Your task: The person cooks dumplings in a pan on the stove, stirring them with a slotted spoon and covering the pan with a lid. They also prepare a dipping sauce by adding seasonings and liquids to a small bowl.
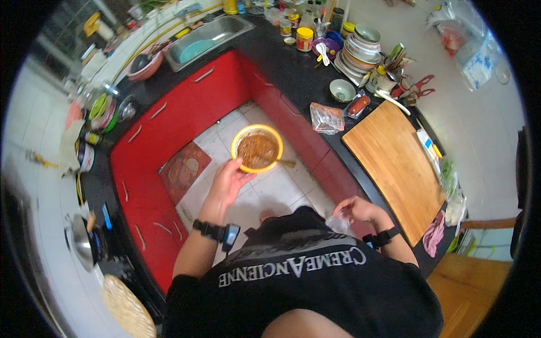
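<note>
My left hand [230, 181] grips a yellow-rimmed bowl [235, 141] by its near side, thumb on the rim and fingers beneath. It is held out over the tiled floor. Brown, wet-looking food [257, 148] fills the bowl, and a utensil handle [287, 162] sticks out over the right rim. Low at my right side, my right hand [357, 209] pinches a crumpled clear plastic bag [339, 224]. What the bag contains cannot be made out. The hand is close to the dark counter edge, near a wooden cutting board [395, 164].
Along the right counter lie a packaged food pouch [327, 118], a wrapped sausage [358, 105], a small bowl [342, 91] and stacked dishes [359, 55]. A metal sink [211, 36] is at the far left. A wok [82, 243] stands on the left stove. A mat [184, 171] covers some floor.
</note>
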The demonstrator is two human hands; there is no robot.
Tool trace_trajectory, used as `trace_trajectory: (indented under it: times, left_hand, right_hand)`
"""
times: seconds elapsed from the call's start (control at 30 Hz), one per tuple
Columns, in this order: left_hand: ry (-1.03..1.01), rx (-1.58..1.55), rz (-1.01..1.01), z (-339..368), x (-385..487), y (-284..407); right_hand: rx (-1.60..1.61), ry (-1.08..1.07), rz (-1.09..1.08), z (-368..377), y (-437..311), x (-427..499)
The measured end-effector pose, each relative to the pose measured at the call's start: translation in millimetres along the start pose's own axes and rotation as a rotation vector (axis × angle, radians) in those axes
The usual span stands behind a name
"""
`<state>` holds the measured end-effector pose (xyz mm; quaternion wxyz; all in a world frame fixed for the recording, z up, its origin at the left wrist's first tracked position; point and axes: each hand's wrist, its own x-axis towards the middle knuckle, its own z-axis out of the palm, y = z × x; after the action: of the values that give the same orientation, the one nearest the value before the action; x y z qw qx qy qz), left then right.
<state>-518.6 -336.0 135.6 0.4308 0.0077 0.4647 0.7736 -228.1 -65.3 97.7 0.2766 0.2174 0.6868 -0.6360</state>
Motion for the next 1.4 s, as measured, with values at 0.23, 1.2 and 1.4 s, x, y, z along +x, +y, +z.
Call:
trace_trajectory:
  times: [0.23, 1.2, 1.4]
  left_hand:
    - [-0.176, 0.097, -0.223, 23, 222, 51]
    - [-0.665, 0.798, -0.653, 135, 559, 64]
    - [-0.935, 0.545, -0.786, 101, 553, 153]
  right_hand:
    - [0.770, 0.729, -0.246, -30, -48, 13]
    - [0.843, 0.956, -0.298, -167, -307, 251]
    - [0.743, 1.022, -0.247, -208, -330, 351]
